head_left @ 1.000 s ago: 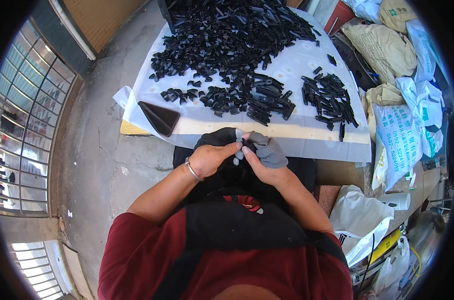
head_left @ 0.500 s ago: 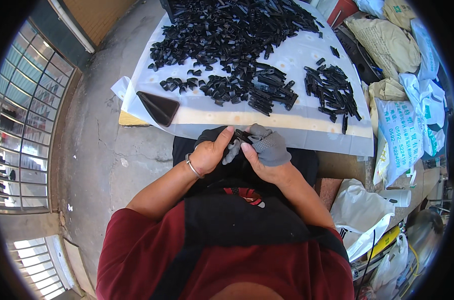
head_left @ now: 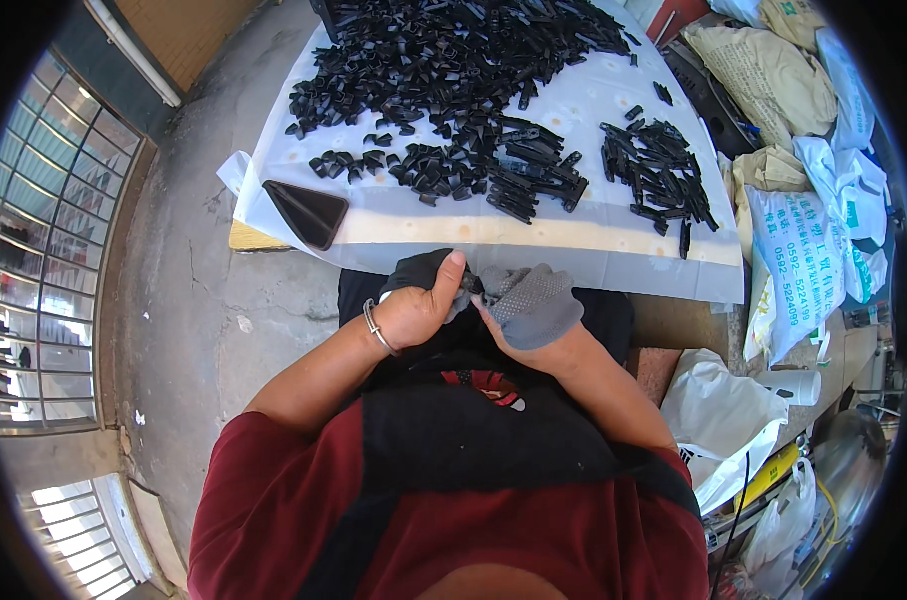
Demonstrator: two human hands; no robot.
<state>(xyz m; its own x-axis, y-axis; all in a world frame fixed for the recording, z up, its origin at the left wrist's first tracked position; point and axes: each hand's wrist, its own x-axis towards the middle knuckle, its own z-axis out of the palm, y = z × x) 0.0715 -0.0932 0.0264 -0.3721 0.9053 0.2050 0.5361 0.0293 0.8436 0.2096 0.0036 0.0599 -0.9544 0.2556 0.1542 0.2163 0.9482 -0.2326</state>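
Note:
Both of my hands meet in front of the table edge, over my lap. A small black plastic piece (head_left: pixel 473 285) is pinched between them, mostly hidden by fingers. My left hand (head_left: pixel 416 305), in a dark fingertip-baring glove with a silvery bracelet at the wrist, is closed on it with the thumb raised along its side. My right hand (head_left: pixel 531 308), in a grey dotted glove with a bare thumb, is closed on its other side. Beyond them lie short curved black pieces (head_left: pixel 433 175) and a stack of long black clip-like pieces (head_left: pixel 533 170).
A white-covered table (head_left: pixel 393 232) bears a large black heap (head_left: pixel 403 80) at the back and a smaller pile of long black pieces (head_left: pixel 658 170) at right. A dark phone (head_left: pixel 313 212) lies near the front left edge. Stuffed sacks (head_left: pixel 798 265) crowd the right side.
My right fingers have curled in closer around the black piece, so less of it shows. My left thumb stands more upright. The view has shifted slightly.

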